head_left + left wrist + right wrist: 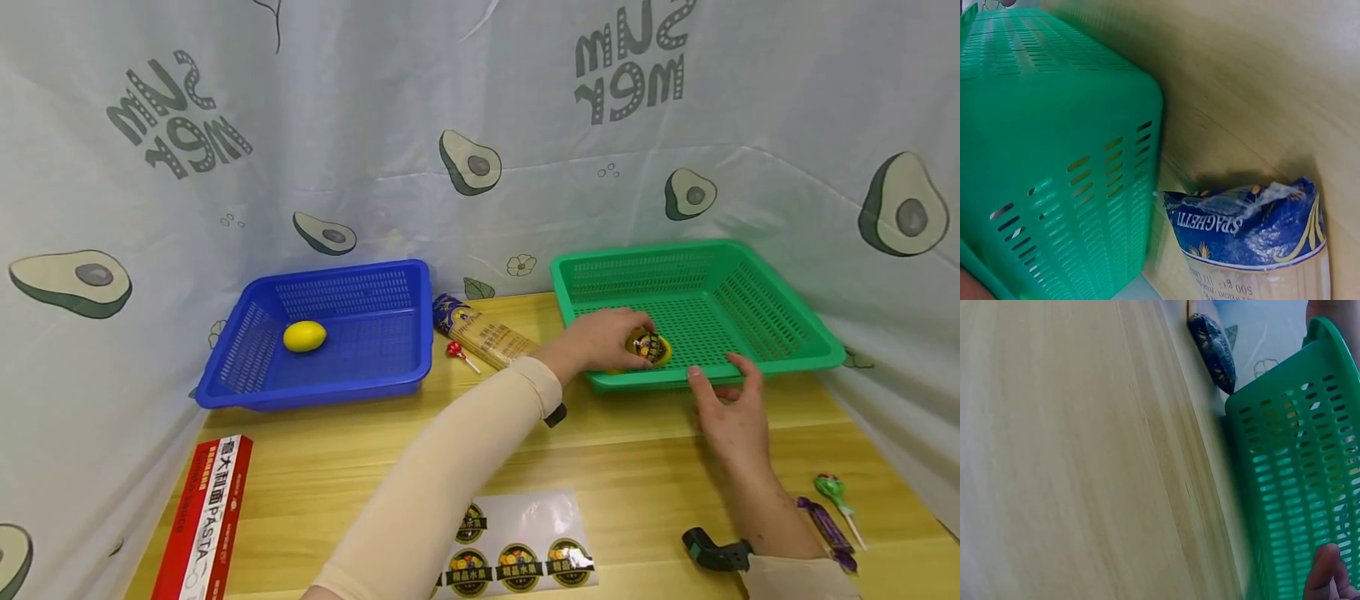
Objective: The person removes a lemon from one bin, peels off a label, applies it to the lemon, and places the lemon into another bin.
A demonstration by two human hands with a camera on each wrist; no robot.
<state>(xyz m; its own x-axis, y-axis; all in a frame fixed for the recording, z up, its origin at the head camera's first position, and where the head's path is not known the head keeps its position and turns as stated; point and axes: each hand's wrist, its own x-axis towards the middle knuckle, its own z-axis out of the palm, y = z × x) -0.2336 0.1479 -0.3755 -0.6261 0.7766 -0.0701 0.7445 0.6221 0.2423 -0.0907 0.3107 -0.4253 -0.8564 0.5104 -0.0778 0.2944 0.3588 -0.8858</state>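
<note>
My left hand (pixel 603 337) reaches over the near left rim of the green basket (pixel 780 367). Its thumb and fingers are around a yellow lemon (pixel 663 350) with a round black fruit sticker, low inside the basket; the palm hides part of the fruit. At the front rim, my right hand (pixel 738 421) is held with thumb and fingers spread apart, nothing between them. In the right wrist view its fingertips (pixel 1325 562) show against the slotted basket wall. The left wrist view shows mostly the outer side of the basket (pixel 1054 125).
A blue basket (pixel 315 392) holds another lemon (pixel 304 336). Between the baskets lie a spaghetti packet (pixel 487 333) and a red lollipop (pixel 455 349). Nearer are a pasta box (pixel 202 517), a sticker sheet (pixel 525 517), a purple-wrapped candy (pixel 825 529) and a green lollipop (pixel 830 486).
</note>
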